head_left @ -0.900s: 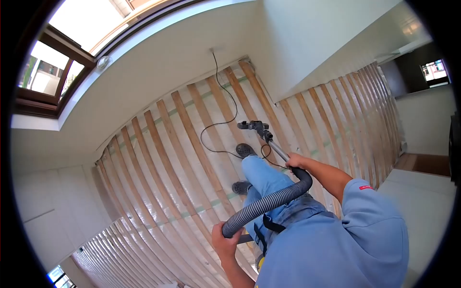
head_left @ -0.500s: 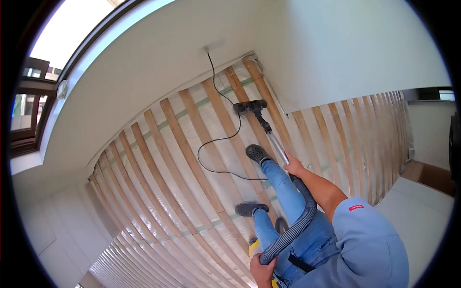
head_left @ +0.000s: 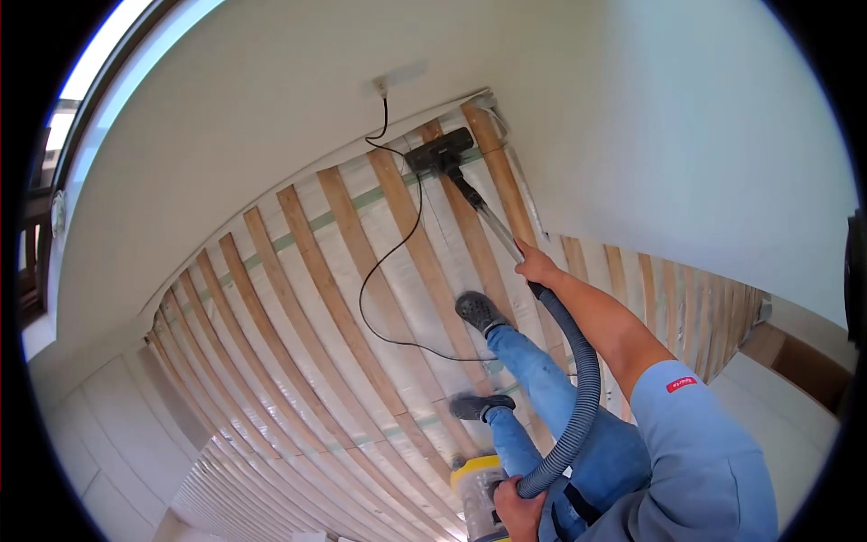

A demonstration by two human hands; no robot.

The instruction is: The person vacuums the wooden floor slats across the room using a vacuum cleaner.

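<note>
My right hand (head_left: 539,264) is wrapped round the metal wand (head_left: 499,229) of a vacuum cleaner, with that arm stretched forward. At the wand's far end, the black floor head (head_left: 440,151) lies across wooden battens near the wall. The ribbed grey hose (head_left: 587,379) curves back past my leg to my left hand (head_left: 520,510), which is closed round it low in the view. Beside that hand stands the vacuum's body (head_left: 477,488), clear with a yellow rim, partly cut off by the lower edge.
Wooden battens (head_left: 312,253) run in rows over shiny sheeting. A black cord (head_left: 363,294) loops across them from a wall socket (head_left: 380,86), passing by the floor head. My dark clogs (head_left: 480,312) stand on the battens. White walls border the floor; a window (head_left: 54,172) is at left.
The floor head has moved away from me, up and left towards the wall, and has tilted. My right arm reaches farther. More of the vacuum's body shows beside my left hand.
</note>
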